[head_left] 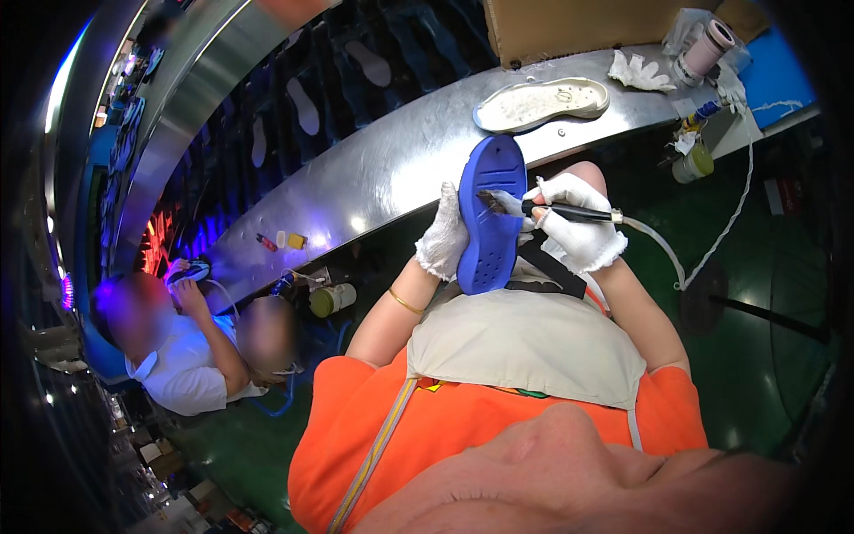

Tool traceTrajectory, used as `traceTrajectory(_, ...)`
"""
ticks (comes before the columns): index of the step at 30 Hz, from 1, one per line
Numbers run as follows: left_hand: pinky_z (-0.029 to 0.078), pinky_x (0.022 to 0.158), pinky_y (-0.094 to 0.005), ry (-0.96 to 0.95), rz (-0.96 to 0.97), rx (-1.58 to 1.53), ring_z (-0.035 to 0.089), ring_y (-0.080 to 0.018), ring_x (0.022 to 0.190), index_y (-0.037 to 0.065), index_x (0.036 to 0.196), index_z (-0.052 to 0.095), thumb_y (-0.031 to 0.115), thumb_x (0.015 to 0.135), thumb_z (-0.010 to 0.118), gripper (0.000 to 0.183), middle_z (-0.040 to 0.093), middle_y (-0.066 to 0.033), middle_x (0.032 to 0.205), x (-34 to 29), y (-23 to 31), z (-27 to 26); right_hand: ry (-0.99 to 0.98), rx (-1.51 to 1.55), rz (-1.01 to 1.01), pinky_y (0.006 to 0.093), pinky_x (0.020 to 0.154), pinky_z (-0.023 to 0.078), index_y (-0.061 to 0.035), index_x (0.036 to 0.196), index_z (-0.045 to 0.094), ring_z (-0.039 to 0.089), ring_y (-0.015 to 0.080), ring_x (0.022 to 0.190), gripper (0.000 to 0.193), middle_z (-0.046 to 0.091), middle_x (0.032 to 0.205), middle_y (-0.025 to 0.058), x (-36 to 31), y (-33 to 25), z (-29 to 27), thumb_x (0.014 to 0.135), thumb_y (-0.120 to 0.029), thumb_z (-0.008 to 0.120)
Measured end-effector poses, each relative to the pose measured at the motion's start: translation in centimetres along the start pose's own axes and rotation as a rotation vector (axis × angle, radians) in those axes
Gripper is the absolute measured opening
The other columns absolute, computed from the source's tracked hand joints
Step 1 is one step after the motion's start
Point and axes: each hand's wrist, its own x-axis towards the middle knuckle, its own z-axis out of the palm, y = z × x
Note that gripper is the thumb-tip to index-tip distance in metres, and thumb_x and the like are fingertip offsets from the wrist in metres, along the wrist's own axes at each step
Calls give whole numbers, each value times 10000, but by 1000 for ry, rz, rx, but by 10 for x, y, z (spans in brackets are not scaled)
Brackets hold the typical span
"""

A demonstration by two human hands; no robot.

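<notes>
A blue shoe sole (491, 236) stands nearly upright in front of me, its ribbed end away from me and its dotted end near my apron. My left hand (444, 233), in a white glove with bare fingertips, grips its left edge. In my right hand (578, 224), also gloved, is a brush (569, 212) with a black handle, and a pale hose runs off its back end. The bristles touch the sole's face just below the ribs. Past the sole, a white sole (543, 104) with a blue tip lies on the metal ledge.
Behind the curved metal ledge (382, 169) runs a dark conveyor carrying pale insoles (303, 107). A cardboard box (578, 31), a white glove (640, 71) and a thread spool (707, 49) are at the back right. A jar (692, 165) hangs below them. A co-worker (182, 356) sits at left.
</notes>
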Motion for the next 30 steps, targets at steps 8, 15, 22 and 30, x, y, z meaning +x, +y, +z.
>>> traceTrajectory(8,497,868,-383,-96,-132,-22,572,-264,1043,84,1361,326,787,743,247,939,524,-147,1209,-11,-3,-5,6,116,104,208,582,483,7,881,584,578,73,663,89,606,737,40,8,9,6,801,20,620)
traceTrajectory(15,483,877,-344,106,5,-144,575,-220,998,83,1293,406,790,750,231,908,539,-109,1185,9,6,-8,-47,117,-42,229,679,497,-15,868,612,588,88,760,129,617,871,49,9,2,24,757,16,670)
traceTrajectory(22,480,887,-405,16,253,-320,568,-267,1004,105,1294,410,809,739,236,914,543,-136,1178,30,25,7,3,118,-62,246,732,510,1,876,631,614,106,775,118,650,856,79,31,-10,26,766,20,670)
traceTrajectory(30,483,881,-452,19,385,-387,565,-308,1018,103,1326,384,834,712,243,965,537,-162,1195,40,43,-2,-23,169,-79,253,726,503,-5,842,640,609,109,779,126,658,829,73,37,-24,26,728,17,691)
